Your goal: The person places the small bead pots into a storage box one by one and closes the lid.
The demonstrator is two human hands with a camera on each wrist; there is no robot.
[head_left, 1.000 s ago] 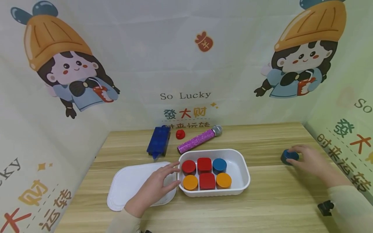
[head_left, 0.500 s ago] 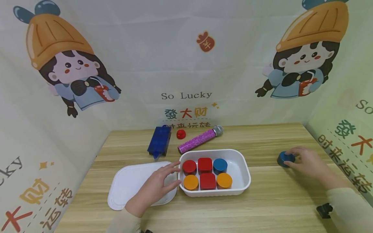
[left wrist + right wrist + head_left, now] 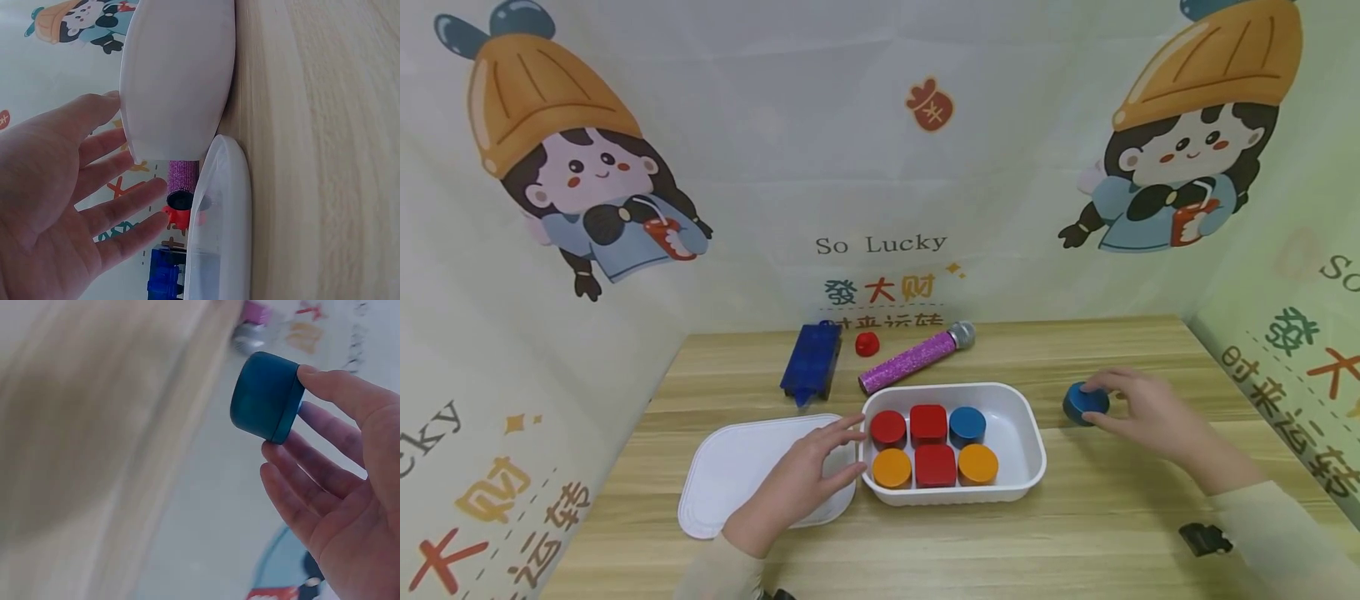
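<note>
My right hand (image 3: 1150, 415) pinches a small round blue tin (image 3: 265, 397) between thumb and fingers; the right wrist view shows it tilted and lifted off the table. To its left stands a white rectangular box (image 3: 1026, 475) with several small tins in two rows. Its back row has a round red tin (image 3: 888, 428), a square red tin (image 3: 928, 423) and a round blue tin (image 3: 967, 426); two orange tins and another square red tin fill the front row. My left hand (image 3: 801, 479) rests against the box's left end, fingers spread and fairly straight.
A white lid (image 3: 730, 475) lies partly beneath my left hand, left of the box. Behind are a dark blue toy-like object (image 3: 811, 360), a small red piece (image 3: 867, 344) and a purple glittery microphone (image 3: 910, 362). A printed cloth (image 3: 880, 150) encloses the table's back and sides.
My right hand has carried the blue tin leftward from the table's right side, closer to the white box. The left hand stays at the box's left end.
</note>
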